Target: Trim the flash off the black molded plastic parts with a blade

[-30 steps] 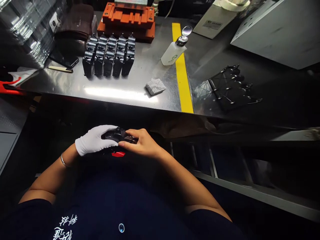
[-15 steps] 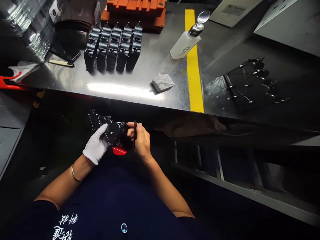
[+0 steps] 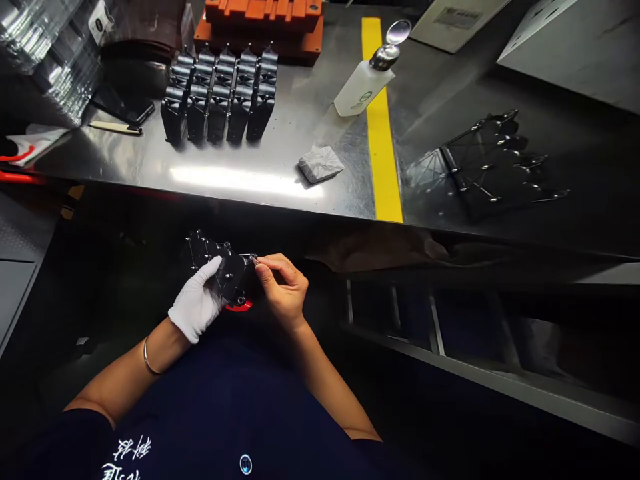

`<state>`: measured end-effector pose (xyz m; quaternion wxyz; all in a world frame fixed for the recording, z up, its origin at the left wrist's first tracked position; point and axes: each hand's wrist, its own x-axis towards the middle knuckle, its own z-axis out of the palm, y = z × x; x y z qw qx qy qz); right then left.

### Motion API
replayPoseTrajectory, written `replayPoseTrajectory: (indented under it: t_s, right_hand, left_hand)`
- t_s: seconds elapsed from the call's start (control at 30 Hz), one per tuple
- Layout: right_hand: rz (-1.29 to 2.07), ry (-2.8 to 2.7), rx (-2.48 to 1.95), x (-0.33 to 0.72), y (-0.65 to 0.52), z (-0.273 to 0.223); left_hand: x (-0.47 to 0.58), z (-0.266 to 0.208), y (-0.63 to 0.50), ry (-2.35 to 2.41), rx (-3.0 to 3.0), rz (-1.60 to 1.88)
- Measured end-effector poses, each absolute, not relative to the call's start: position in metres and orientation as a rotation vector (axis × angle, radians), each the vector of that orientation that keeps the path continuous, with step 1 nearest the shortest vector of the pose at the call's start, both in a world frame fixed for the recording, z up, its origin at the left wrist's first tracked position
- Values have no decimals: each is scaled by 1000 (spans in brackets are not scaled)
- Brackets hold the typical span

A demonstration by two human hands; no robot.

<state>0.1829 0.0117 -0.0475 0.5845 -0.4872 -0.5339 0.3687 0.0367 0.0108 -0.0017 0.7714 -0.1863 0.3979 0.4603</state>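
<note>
My left hand (image 3: 196, 303), in a white glove, grips a black moulded part (image 3: 233, 275) with small round bosses, holding it up below the bench edge. The thumb lies over the part's face. My bare right hand (image 3: 285, 287) is closed in a pinch at the part's right corner, beside a ringed hole. Whatever sits between its fingertips is too small to make out. Under the part shows a bit of a red object (image 3: 240, 306), mostly hidden.
A metal bench (image 3: 240, 157) carries a row of similar black parts (image 3: 220, 97), an orange fixture (image 3: 260, 33), a white pump bottle (image 3: 364, 87), a wrapped grey block (image 3: 321, 164) and a pen (image 3: 116, 127). Right of the yellow tape (image 3: 383, 153) lies another black part (image 3: 480, 157).
My right hand has moved its fingertips onto the part's corner; the dark flat thing seen in its fingers earlier no longer shows. The held part has dropped slightly and shifted right.
</note>
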Motion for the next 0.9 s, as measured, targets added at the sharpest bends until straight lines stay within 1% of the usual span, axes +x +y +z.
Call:
replayPoseTrajectory:
  t_s: [0.13,0.33,0.47,0.63,0.8,0.9]
  right_hand:
    - [758,-1240,-1154,181,15,-55]
    - [818,-1013,-1362,189,27,-77]
    - [900,-1140,-1266,194,15,-62]
    - [941,-1245,-1084,191,3,-35]
    - [911,-1281,-1136,189,6,-36]
    - [875,-1308,-1193,191,10,-41]
  left_hand:
    - [33,-7,10,848,-330,964]
    - [27,3,-1,886,-249,806]
    - [25,7,2,903,-288,852]
    - [24,-2,9,909,-349,931]
    - [21,-7,6,895,-246,907]
    - [16,-5,0,871,-58,803]
